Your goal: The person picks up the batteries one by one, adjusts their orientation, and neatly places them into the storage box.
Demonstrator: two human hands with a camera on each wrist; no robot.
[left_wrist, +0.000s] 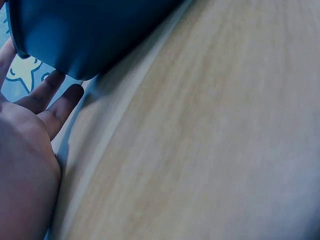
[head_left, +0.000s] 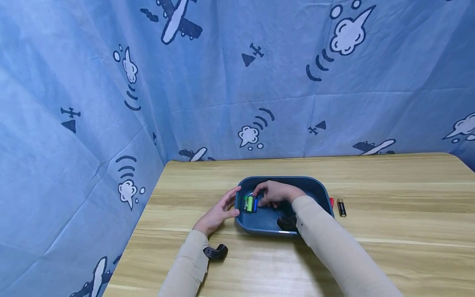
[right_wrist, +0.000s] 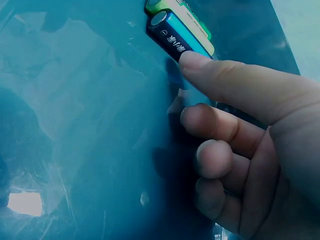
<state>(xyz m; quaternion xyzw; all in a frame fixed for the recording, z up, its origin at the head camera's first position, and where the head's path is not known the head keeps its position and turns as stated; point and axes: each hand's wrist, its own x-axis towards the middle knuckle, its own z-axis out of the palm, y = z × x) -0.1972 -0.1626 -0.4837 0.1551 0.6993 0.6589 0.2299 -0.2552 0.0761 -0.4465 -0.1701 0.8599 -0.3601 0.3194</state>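
Right hand point(head_left: 276, 193) pinching blue battery point(right_wrist: 176, 38), lengthwise front-to-back (minus end point(right_wrist: 159, 19) nearer); left hand point(head_left: 218, 212) spread

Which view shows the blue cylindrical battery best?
The right wrist view: the blue cylindrical battery appears large, its end and printing visible. Head shows it small, beside a lime-green cylindrical battery; left wrist doesn't show it.

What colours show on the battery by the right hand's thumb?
The battery has a dark navy and bright blue casing, clearest in the right wrist view.
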